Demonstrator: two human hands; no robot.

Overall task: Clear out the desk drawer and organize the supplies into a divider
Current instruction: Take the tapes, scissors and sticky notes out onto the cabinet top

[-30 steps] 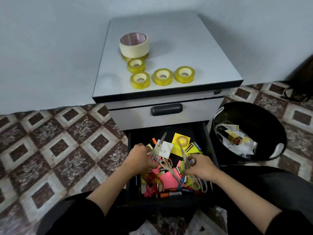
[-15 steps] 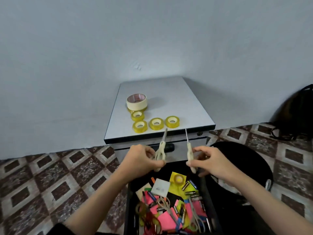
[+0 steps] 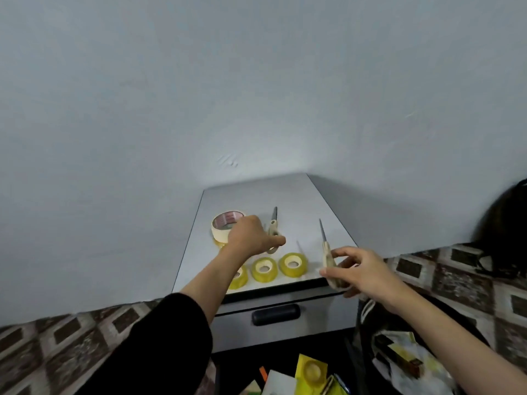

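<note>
Cream-handled steel scissors (image 3: 273,231) lay far on the grey cabinet top (image 3: 299,195), my left hand (image 3: 251,238) curled round their handles. My right hand (image 3: 363,273) pinched a second pair (image 3: 326,252) over the near right edge; a loose pinch could have dropped it off.

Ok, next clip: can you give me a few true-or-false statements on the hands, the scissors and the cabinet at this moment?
1. The left hand holds the left scissors and the right hand holds the right scissors. True.
2. Both pairs point their blades back at the person. False: the blades point away, toward the wall.
3. The top drawer with the dark handle is closed. True.
4. The cabinet top holds no tape. False: the masking tape roll and the small yellow rolls sit on it.
</note>
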